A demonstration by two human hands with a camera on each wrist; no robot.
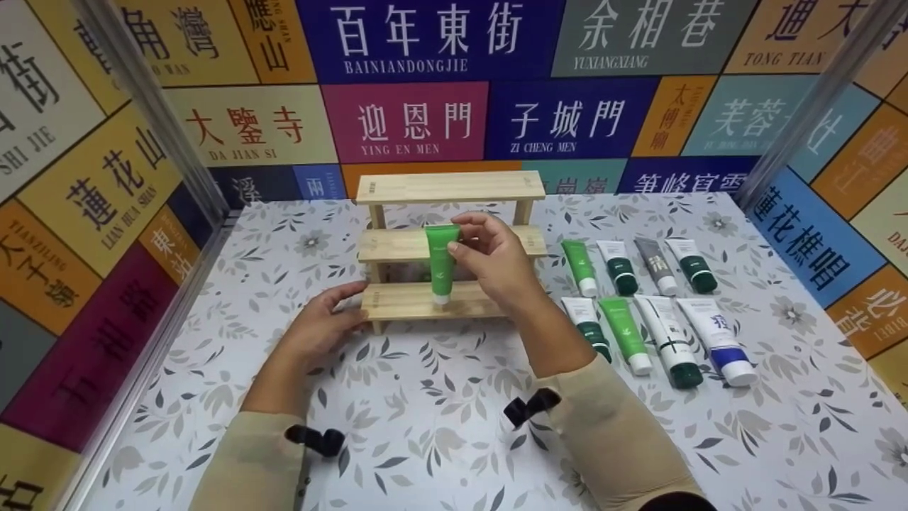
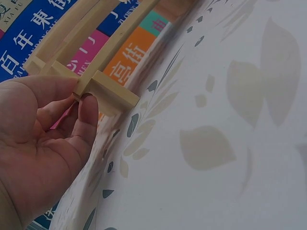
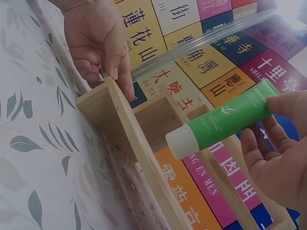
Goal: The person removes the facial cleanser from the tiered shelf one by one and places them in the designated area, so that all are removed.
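Note:
My right hand (image 1: 499, 259) pinches a green squeeze tube (image 1: 440, 266) near its flat crimped end. The tube's white cap points down in the head view, in front of the three-tier wooden display stand (image 1: 397, 301). In the right wrist view the tube (image 3: 232, 115) appears close up, with the cap apart from the stand's boards. My left hand (image 1: 328, 323) grips the left end of the stand's lowest board. In the left wrist view the thumb and fingers (image 2: 87, 110) of that hand pinch the board's corner.
To the right on the leaf-patterned table (image 1: 425, 419) lie two rows of tubes, among them another green tube (image 1: 626, 335), a grey tube (image 1: 655, 265) and a white tube with a blue band (image 1: 716, 341). Colourful panels with lettering (image 1: 404, 121) enclose the back and sides.

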